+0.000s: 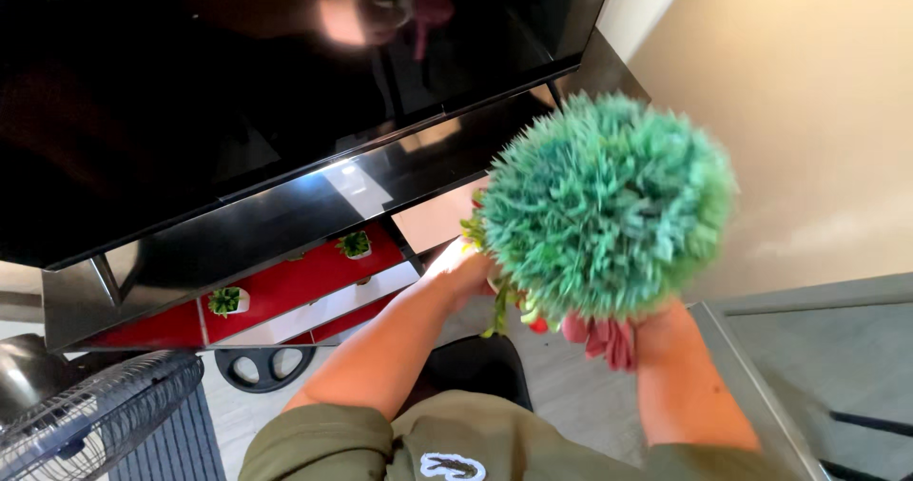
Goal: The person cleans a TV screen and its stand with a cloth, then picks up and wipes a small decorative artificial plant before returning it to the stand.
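Big round fuzzy green plant ball held up high, close to the camera, in front of a cream wall. Left hand tucked under the ball's left side, fingers wrapped around the bottom part. Right hand under the right side, mostly hidden by the ball; cannot tell how tight. Pink cloth bunched up beside the right hand, just under the ball. A few yellow-green stems poking down between both hands.

Behind and to the left, a big black screen, dark and shiny. Below it, a shiny black stand with a red shelf. Two tiny green plants in white pots on that red shelf, well apart from the hands. Down in the left corner, a fan with a wire cage. Grey table edge at the right. Olive green shirt at the bottom.
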